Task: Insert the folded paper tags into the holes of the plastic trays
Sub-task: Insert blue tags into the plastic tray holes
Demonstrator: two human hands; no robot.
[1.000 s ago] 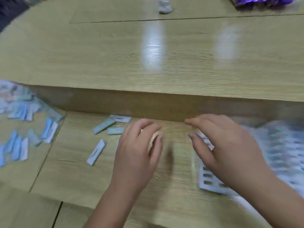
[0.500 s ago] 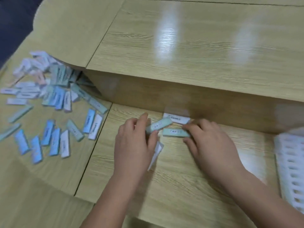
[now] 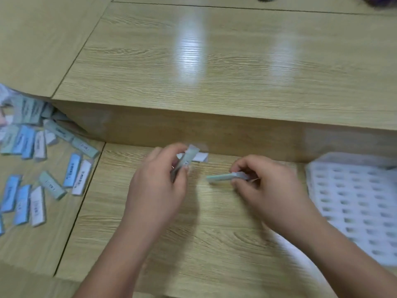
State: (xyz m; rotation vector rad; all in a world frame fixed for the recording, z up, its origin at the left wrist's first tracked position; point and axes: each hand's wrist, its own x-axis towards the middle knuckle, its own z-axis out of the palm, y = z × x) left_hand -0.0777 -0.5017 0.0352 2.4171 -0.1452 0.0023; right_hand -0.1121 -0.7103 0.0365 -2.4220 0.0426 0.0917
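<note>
Both tags now lifted off the light wooden surface (image 3: 214,244); half a second back they lay flat. Left grip (image 3: 159,186) pinches a grey-green folded paper tag (image 3: 185,163). Right grip (image 3: 264,188) pinches a pale green folded paper tag (image 3: 221,177). White holed plastic tray (image 3: 354,201) is just right of the right grip. Insertion probably next.

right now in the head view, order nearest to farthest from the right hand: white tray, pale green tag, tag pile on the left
1. pale green tag, pinched in the right hand
2. white tray, just to its right
3. tag pile, far left
</note>
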